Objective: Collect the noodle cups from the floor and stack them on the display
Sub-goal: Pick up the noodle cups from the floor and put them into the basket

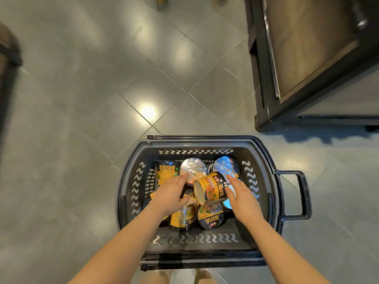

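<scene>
Both hands, left (171, 192) and right (241, 196), fingers straight, flank a tilted yellow noodle cup (211, 188) above others inside the dark shopping basket (264, 160) on the tiled floor (82, 119)

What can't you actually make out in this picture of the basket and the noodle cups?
- Cup count: the left hand and right hand cover part of the basket, and cups overlap.
- Grip on the tipped yellow cup: fingertips blurred.
- Cup labels: too small and blurred to read.
- The dark display stand: cut off by the top and right edges.
- Objects at the top edge: cut off, blurred.
</scene>
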Tool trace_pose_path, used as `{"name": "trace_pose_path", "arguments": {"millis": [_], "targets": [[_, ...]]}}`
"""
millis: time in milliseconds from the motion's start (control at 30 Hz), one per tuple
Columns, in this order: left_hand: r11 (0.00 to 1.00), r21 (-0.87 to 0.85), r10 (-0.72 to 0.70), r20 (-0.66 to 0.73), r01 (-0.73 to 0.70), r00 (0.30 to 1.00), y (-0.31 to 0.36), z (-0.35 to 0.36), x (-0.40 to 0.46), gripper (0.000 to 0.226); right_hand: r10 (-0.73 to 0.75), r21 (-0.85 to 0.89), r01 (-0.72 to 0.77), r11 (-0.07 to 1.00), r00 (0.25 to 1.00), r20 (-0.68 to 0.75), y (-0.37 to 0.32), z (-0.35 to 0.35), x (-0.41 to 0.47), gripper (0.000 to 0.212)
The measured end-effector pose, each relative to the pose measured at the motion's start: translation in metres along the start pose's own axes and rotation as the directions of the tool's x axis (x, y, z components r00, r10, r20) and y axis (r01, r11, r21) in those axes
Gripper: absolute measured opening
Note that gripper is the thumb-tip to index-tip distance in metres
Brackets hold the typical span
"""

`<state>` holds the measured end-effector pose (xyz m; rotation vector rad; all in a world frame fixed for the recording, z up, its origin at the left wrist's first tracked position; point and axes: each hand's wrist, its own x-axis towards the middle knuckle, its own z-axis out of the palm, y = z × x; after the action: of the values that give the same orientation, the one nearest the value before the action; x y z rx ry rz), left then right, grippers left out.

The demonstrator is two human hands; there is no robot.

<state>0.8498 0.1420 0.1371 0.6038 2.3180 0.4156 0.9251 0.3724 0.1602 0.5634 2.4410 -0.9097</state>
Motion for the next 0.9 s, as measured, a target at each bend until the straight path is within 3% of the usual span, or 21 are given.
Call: {"name": "trace_pose_path", "arguments": {"millis": [233, 467, 700, 900], "targets": [[0.997, 0.079, 0.008, -0.185, 0.006, 0.983, 0.062, -0.142, -0.101, 0.078, -0.202, -0.128, 0.203, 0.971, 0.979, 0.024, -0.1, -0.12, -0.057, 0.049], [0.981, 0.181, 0.0, -0.378, 0.074, 0.926, 0.084, -0.251, -0.192, 0.089, -0.425, -0.222, 0.408, 0.886, 0.904, -0.034, -0.189, -0.176, -0.108, 0.054], [0.956, 0.249, 0.005, -0.548, 0.157, 0.836, 0.062, -0.33, -0.262, 0.09, -0.619, -0.381, 0.554, 0.74, 0.782, -0.066, -0.288, -0.208, -0.146, 0.059], [0.926, 0.308, 0.032, -0.638, 0.217, 0.769, 0.008, -0.4, -0.322, 0.091, -0.701, -0.452, 0.59, 0.669, 0.703, -0.12, -0.391, -0.201, -0.163, 0.059]]}}
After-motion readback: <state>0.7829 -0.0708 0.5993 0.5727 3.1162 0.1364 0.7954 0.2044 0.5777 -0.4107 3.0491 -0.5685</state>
